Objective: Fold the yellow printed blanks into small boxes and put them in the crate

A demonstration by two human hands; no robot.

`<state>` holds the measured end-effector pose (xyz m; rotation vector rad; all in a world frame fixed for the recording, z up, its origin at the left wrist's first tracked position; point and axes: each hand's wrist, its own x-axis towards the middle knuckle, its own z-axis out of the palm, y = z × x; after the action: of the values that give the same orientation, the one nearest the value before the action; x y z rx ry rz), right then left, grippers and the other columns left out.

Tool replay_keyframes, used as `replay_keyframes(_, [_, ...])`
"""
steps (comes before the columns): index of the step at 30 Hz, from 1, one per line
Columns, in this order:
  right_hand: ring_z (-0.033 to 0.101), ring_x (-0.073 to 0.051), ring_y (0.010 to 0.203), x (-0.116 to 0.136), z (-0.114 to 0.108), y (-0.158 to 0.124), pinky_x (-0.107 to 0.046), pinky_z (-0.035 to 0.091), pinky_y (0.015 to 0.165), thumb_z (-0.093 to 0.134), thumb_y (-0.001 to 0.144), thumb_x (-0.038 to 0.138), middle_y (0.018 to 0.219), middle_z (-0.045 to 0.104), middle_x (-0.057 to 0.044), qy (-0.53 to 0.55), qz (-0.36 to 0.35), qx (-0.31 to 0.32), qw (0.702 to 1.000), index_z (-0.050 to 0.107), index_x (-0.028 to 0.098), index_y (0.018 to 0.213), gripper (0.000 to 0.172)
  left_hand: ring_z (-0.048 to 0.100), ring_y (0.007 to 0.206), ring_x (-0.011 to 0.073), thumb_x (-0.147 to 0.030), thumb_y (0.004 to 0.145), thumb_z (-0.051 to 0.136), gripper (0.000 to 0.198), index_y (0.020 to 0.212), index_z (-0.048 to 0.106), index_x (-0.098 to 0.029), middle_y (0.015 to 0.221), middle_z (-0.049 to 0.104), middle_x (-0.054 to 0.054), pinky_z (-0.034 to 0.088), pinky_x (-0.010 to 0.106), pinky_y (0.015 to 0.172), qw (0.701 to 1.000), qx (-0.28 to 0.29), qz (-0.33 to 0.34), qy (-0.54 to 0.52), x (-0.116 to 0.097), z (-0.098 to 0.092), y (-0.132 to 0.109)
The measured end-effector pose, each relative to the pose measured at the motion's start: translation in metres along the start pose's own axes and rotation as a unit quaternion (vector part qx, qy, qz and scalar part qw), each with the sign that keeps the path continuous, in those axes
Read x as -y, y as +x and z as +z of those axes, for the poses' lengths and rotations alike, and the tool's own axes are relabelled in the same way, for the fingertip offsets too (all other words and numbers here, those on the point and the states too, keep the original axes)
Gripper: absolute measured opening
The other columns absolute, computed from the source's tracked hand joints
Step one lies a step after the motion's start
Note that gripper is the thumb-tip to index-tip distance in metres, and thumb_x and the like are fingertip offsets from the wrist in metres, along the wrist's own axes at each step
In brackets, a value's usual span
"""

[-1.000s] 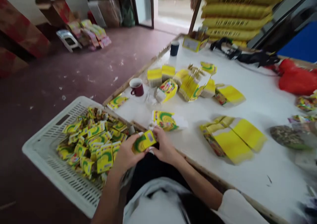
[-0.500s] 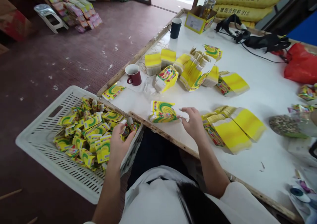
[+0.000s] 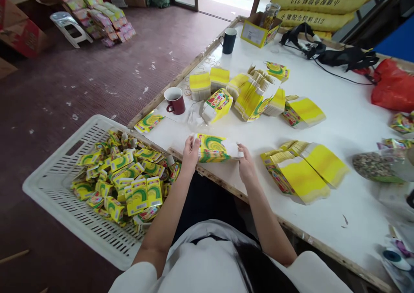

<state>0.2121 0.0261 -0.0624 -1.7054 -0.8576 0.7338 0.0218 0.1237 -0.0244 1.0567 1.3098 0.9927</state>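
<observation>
A stack of flat yellow cartons (image 3: 213, 148) with green swirls lies at the table's near edge, between my hands. My left hand (image 3: 190, 155) grips its left end, thumb on top. At the other end, my right hand (image 3: 247, 162) pinches the white flaps. Left of me, a white plastic basket (image 3: 48, 178) holds a heap of small folded yellow boxes (image 3: 126, 168). To the right of the stack lie more bundles of flat yellow cartons (image 3: 305, 172).
Beyond my hands are further carton bundles (image 3: 252, 96), a maroon mug (image 3: 175, 101) and a dark mug (image 3: 229, 41). Black straps and cable (image 3: 326, 51) and a red bag (image 3: 393, 86) lie at the far right. A wooden rim edges the white table (image 3: 349, 124).
My left hand has moved from over the basket to the left end of the carton stack and taken hold. One more small box shows on top of the heap.
</observation>
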Motion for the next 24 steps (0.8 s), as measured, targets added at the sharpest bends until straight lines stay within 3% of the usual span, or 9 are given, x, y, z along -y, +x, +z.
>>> replay_keyframes(2, [0.056,-0.027,0.129,0.003,0.008,-0.007,-0.05,0.042,0.112,0.044,0.094,0.059,0.141,0.06,-0.018,0.0,0.004,0.011,1.0,0.056,0.017,0.133,0.059,0.069,0.114,0.029,-0.055,0.089,0.063,0.051,0.121,0.059,-0.016,0.12,0.071,0.015,0.056,0.041,0.098,1.0,0.02,0.003,0.001,0.0,0.002,0.004])
replay_keyframes(4, [0.056,-0.028,0.128,0.009,0.009,-0.012,-0.051,0.043,0.111,0.048,0.093,0.054,0.139,0.06,-0.018,-0.027,-0.011,0.01,1.0,0.055,0.017,0.134,0.056,0.071,0.106,0.027,-0.051,0.086,0.066,0.049,0.12,0.058,-0.016,0.114,0.071,0.014,0.058,0.04,0.093,1.0,0.019,0.01,0.004,0.001,-0.001,0.004])
replay_keyframes(6, [0.055,-0.031,0.126,0.02,0.003,-0.017,-0.053,0.043,0.109,0.053,0.091,0.048,0.134,0.061,-0.019,-0.093,-0.063,-0.02,0.993,0.056,0.017,0.133,0.052,0.069,0.112,0.0255,-0.045,0.084,0.069,0.051,0.123,0.054,-0.016,0.122,0.068,0.014,0.056,0.037,0.097,1.0,0.011,0.02,0.008,0.002,-0.006,0.003])
replay_keyframes(9, [0.053,-0.033,0.121,0.044,-0.004,-0.021,-0.055,0.043,0.105,0.061,0.089,0.036,0.125,0.061,-0.018,-0.209,-0.175,-0.06,0.96,0.06,0.019,0.126,0.04,0.066,0.118,0.0256,-0.042,0.083,0.071,0.057,0.128,0.049,-0.015,0.13,0.064,0.016,0.054,0.036,0.1,0.999,0.022,0.036,0.006,0.002,-0.011,0.002])
replay_keyframes(12, [0.057,-0.032,0.107,0.067,0.001,-0.022,-0.05,0.046,0.097,0.064,0.088,0.026,0.114,0.063,-0.015,-0.287,-0.229,-0.003,0.93,0.066,0.021,0.116,0.028,0.067,0.116,0.0271,-0.044,0.082,0.072,0.061,0.129,0.048,-0.014,0.129,0.064,0.018,0.055,0.038,0.098,0.998,0.034,0.044,0.001,0.002,-0.011,0.001])
replay_keyframes(16, [0.057,-0.03,0.095,0.081,0.018,-0.018,-0.044,0.048,0.086,0.071,0.084,0.022,0.102,0.062,-0.013,-0.364,-0.187,0.079,0.909,0.068,0.02,0.103,0.019,0.067,0.114,0.0267,-0.046,0.08,0.075,0.062,0.127,0.05,-0.015,0.128,0.065,0.017,0.056,0.039,0.097,0.998,0.024,0.052,0.011,0.004,-0.012,-0.001])
replay_keyframes(20, [0.058,-0.031,0.096,0.084,0.026,-0.013,-0.042,0.048,0.086,0.073,0.08,0.018,0.098,0.063,-0.012,-0.374,-0.154,0.092,0.91,0.065,0.019,0.096,0.018,0.067,0.116,0.0263,-0.053,0.077,0.078,0.066,0.126,0.05,-0.019,0.131,0.064,0.015,0.055,0.038,0.099,0.998,0.015,0.06,0.0,0.009,-0.014,-0.007])
replay_keyframes(24, [0.061,-0.027,0.088,0.089,0.019,-0.014,-0.038,0.049,0.08,0.067,0.078,0.012,0.095,0.065,-0.008,-0.3,-0.139,0.099,0.938,0.058,0.022,0.095,0.021,0.055,0.135,0.0275,-0.063,0.078,0.075,0.073,0.131,0.047,-0.022,0.143,0.055,0.017,0.045,0.04,0.112,0.988,-0.088,0.12,-0.036,0.009,-0.021,-0.03])
